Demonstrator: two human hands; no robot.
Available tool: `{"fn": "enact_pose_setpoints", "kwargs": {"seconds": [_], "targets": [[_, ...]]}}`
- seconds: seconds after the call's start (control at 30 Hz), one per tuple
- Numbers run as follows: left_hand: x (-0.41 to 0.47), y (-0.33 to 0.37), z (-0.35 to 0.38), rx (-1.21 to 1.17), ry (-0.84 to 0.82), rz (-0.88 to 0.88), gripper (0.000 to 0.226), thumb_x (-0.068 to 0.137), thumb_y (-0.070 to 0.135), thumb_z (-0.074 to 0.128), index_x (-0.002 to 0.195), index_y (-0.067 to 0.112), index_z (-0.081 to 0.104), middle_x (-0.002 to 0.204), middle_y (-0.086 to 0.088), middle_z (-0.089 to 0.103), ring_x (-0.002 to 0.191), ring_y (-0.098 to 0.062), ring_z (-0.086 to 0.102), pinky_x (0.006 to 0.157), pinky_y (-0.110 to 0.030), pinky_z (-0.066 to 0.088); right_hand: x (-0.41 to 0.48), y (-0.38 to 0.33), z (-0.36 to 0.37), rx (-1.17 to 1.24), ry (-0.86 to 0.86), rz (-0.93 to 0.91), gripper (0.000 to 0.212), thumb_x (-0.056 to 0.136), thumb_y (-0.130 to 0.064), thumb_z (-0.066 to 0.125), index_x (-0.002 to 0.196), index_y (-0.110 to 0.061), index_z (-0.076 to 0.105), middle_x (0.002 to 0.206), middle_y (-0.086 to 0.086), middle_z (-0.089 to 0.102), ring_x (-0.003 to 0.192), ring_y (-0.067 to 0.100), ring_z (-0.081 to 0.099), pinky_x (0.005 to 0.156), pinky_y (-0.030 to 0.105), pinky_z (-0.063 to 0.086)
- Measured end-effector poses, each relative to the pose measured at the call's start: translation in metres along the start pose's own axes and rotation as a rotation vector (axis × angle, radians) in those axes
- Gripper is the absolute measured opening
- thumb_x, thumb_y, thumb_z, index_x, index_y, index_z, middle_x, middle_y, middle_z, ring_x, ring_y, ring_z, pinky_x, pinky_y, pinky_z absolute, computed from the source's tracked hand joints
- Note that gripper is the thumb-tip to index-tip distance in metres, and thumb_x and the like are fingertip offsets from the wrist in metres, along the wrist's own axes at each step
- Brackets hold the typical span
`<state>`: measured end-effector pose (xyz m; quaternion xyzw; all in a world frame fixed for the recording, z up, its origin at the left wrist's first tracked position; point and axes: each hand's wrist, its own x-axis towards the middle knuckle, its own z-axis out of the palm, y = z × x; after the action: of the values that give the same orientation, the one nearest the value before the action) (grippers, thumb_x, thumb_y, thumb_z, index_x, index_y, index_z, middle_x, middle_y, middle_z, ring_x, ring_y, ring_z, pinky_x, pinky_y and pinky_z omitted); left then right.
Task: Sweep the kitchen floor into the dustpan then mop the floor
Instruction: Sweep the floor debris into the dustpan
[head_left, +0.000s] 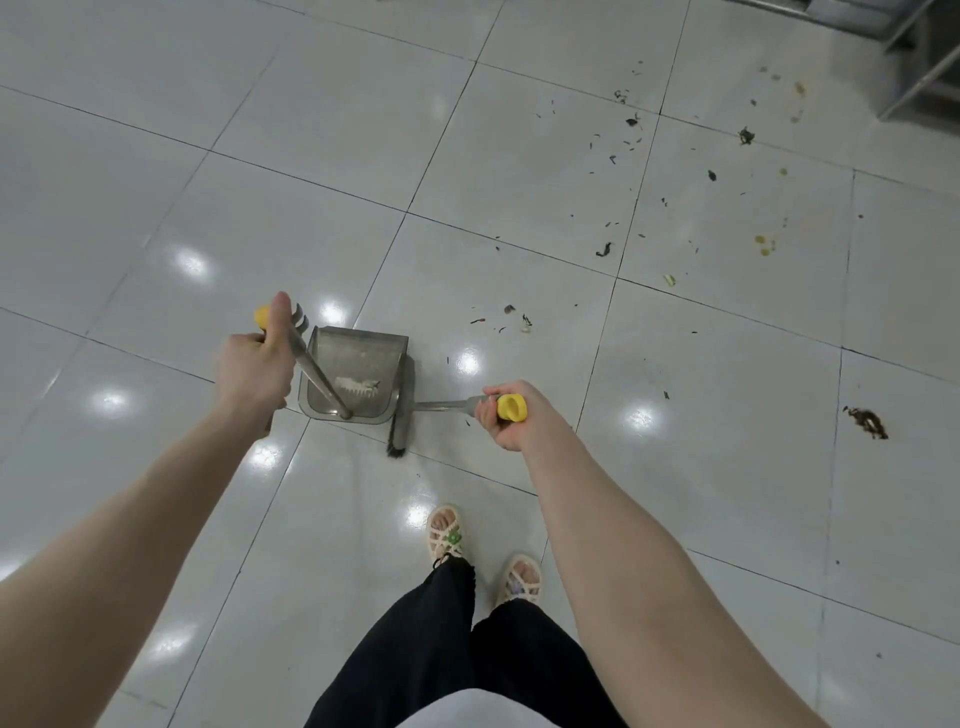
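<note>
Left hand (255, 370) grips grey dustpan (358, 371); right hand (506, 415) grips broom (401, 431).

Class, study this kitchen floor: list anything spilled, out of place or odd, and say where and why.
Dark leafy scraps lie scattered over the floor ahead and to the right, with yellowish smears among them and a brown clump at far right. All lie outside the dustpan, unswept.

A dustpan (358, 358) sits on the tiled floor (156, 208), the broom (400, 431) just beside its right edge; debris (603, 249) lies scattered ahead and right.
</note>
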<state>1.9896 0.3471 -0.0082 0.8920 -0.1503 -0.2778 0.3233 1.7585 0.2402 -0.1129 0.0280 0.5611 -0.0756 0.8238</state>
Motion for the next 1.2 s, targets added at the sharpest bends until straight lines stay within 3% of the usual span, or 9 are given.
{"fn": "enact_pose_setpoints", "kwargs": {"seconds": [0.2,0.43,0.8,0.93,1.03,1.2], "targets": [[-0.028,-0.006,0.036,-0.032,-0.037,0.019,0.069,0.086,0.070,0.037,0.062,0.006,0.047,0.066,-0.011,0.043,0.055,-0.024,0.044,0.055,-0.030,0.037,-0.025,-0.011,-0.047,-0.072,0.114,-0.038,0.017,0.094,-0.004,0.049,0.083,0.008,0.050,0.071,0.015,0.048,0.025,0.011,0.044,0.033,0.013,0.044],[-0.077,-0.002,0.090,-0.059,-0.079,-0.022,0.071,0.080,0.075,0.036,0.063,0.008,0.047,0.068,-0.011,0.043,0.055,-0.023,0.043,0.055,-0.031,0.037,-0.070,-0.042,-0.135,-0.133,0.221,-0.053,0.016,0.095,-0.007,0.048,0.088,0.007,0.050,0.069,0.014,0.047,0.023,0.008,0.042,0.030,0.014,0.042],[-0.138,0.009,0.159,-0.075,-0.176,0.007,0.070,0.082,0.075,0.036,0.065,0.007,0.047,0.067,-0.009,0.043,0.055,-0.023,0.042,0.052,-0.028,0.036,-0.138,-0.063,-0.258,0.012,0.378,-0.190,0.013,0.094,-0.006,0.048,0.085,0.004,0.050,0.072,0.012,0.046,0.023,0.009,0.042,0.029,0.014,0.041],[-0.144,0.009,0.165,-0.089,-0.214,0.054,0.068,0.076,0.077,0.036,0.070,0.010,0.045,0.067,-0.009,0.042,0.056,-0.023,0.040,0.048,-0.027,0.035,-0.144,-0.056,-0.269,0.039,0.361,-0.252,0.003,0.093,-0.002,0.046,0.092,0.000,0.048,0.075,0.011,0.046,0.025,0.011,0.044,0.029,0.014,0.040],[-0.145,0.007,0.163,-0.071,-0.226,0.072,0.068,0.083,0.073,0.037,0.066,0.008,0.046,0.066,-0.009,0.044,0.056,-0.024,0.041,0.047,-0.027,0.036,-0.144,-0.046,-0.265,-0.035,0.384,-0.304,0.006,0.090,0.001,0.049,0.095,-0.002,0.049,0.074,0.014,0.049,0.026,0.011,0.045,0.029,0.015,0.041],[-0.128,0.001,0.137,-0.047,-0.229,0.076,0.071,0.076,0.079,0.033,0.073,0.010,0.047,0.065,-0.009,0.044,0.054,-0.024,0.043,0.052,-0.028,0.037,-0.144,-0.039,-0.232,-0.023,0.301,-0.314,0.003,0.090,-0.002,0.049,0.093,-0.002,0.048,0.068,0.011,0.047,0.028,0.009,0.045,0.030,0.014,0.041]]}}
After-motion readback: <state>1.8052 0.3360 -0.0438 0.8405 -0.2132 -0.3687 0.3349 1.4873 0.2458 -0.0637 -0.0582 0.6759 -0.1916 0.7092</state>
